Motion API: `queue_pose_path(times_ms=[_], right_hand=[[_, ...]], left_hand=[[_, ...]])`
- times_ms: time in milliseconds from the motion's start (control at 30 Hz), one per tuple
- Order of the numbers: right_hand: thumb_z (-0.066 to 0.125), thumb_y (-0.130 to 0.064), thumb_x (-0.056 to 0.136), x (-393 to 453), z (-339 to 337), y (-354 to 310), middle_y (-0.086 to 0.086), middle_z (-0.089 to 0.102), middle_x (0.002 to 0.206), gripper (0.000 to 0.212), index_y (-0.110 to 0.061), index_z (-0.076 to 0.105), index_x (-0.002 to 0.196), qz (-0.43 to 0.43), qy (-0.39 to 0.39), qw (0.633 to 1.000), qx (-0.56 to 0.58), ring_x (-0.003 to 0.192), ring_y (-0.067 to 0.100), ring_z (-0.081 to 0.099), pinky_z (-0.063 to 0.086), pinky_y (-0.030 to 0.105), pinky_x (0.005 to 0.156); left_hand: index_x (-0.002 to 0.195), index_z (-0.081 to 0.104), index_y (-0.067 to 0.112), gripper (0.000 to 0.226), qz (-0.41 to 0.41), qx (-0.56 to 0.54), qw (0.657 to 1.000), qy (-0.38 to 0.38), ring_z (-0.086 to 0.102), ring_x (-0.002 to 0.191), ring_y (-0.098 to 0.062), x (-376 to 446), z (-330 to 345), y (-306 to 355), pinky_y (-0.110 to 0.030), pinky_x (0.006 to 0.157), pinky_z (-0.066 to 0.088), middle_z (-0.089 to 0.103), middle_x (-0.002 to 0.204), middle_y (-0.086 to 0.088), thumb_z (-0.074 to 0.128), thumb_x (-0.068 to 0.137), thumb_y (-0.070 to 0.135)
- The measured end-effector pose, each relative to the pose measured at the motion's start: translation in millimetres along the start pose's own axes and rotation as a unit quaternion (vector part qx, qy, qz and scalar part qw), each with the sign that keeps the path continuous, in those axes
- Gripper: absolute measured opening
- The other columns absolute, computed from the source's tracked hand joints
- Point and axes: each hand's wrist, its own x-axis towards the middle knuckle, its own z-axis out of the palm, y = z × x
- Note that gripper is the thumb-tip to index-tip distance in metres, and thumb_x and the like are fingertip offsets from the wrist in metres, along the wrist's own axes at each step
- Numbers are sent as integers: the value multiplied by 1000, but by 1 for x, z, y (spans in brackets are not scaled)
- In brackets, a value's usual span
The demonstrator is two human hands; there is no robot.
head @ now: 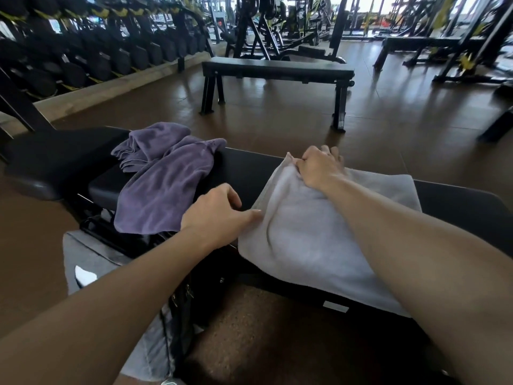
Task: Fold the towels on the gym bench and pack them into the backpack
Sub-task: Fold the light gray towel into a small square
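The grey towel [319, 240] is lying spread across the black desk [244, 168], its near edge hanging over the front. The right hand [319, 170] is pinching its far corner with curled fingers; the left hand [219, 215] is touching its left edge, fingers loosely extended. A purple towel [163, 176] is lying crumpled to the left.

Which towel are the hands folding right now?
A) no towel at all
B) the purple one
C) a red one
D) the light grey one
D: the right hand pinches the far corner of the light grey towel and the left hand touches its edge, while the purple towel lies crumpled and untouched on the bench.
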Motion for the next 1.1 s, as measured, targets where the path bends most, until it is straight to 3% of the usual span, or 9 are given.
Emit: queue_pose_path(times_ms=[167, 300, 400, 467, 633, 700, 800, 967, 1100], right_hand=[[57, -38, 99, -38, -5, 0, -3, 64, 107, 14, -27, 64, 95, -139, 22, 986, 87, 115, 27, 51, 36, 40, 102], [64, -22, 97, -79, -9, -3, -13, 59, 84, 10, -17, 61, 90, -251, 35, 939, 231, 88, 18, 56, 47, 40, 84], [62, -21, 97, -102, -14, -3, -11, 60, 83, 12, -12, 62, 90, -277, 52, 912, 298, 85, 18, 58, 48, 34, 77], [64, -21, 96, -110, -18, 0, -10, 63, 84, 11, -13, 63, 90, -280, 49, 906, 313, 85, 18, 59, 47, 32, 77], [75, -45, 88, -103, -48, 19, -6, 65, 73, 28, -21, 62, 79, -258, -32, 938, 230, 70, 11, 55, 44, 31, 70], [66, -61, 87, -96, -64, 32, -6, 66, 77, 39, -23, 66, 79, -254, -80, 960, 82, 86, 15, 54, 38, 33, 81], [60, -65, 89, -92, -87, 56, -9, 64, 87, 39, -27, 69, 86, -223, -108, 966, -77, 105, 19, 45, 29, 35, 94], [61, -63, 89, -103, -91, 95, -13, 60, 114, 33, -39, 61, 110, -156, -114, 978, -77, 115, 20, 43, 24, 36, 106], [65, -61, 87, -106, -89, 119, -6, 63, 96, 31, -32, 58, 83, -130, -62, 988, -56, 107, 22, 49, 32, 36, 99]], left_hand=[[114, 66, 24, 46, 34, -58, 997, 38, 60, 97, -11, 16, 14, 2, -26, 78, 44, 66, 107, 6, 75, 82, 56], [121, 70, 29, 57, 1, -42, 999, 25, 52, 123, -24, 31, 25, 7, -42, 102, 46, 66, 123, 1, 67, 81, 69], [96, 74, 37, 38, 39, -118, 991, -38, 63, 107, -20, 33, 28, 12, -41, 97, 51, 74, 101, 8, 66, 78, 68], [84, 74, 28, 16, 76, -225, 968, -77, 65, 82, -12, 28, 30, 18, -20, 76, 54, 73, 81, 8, 72, 87, 44], [80, 66, 19, 18, 66, -364, 928, -50, 56, 59, -1, 21, 34, 34, -16, 54, 44, 70, 70, 6, 84, 82, 23], [77, 63, 18, 23, 61, -383, 920, -61, 52, 50, 0, 19, 33, 35, -15, 48, 41, 65, 62, 7, 85, 81, 21], [71, 57, 18, 31, 67, -422, 901, -72, 47, 48, -5, 14, 28, 34, -17, 45, 38, 59, 57, 5, 86, 79, 14], [69, 53, 22, 35, 65, -469, 872, -122, 47, 70, -21, 9, 17, 24, -29, 58, 38, 54, 69, -8, 84, 81, 13], [70, 50, 22, 34, 65, -456, 881, -106, 43, 66, -19, 11, 12, 14, -30, 58, 37, 50, 64, -2, 81, 85, 19]])
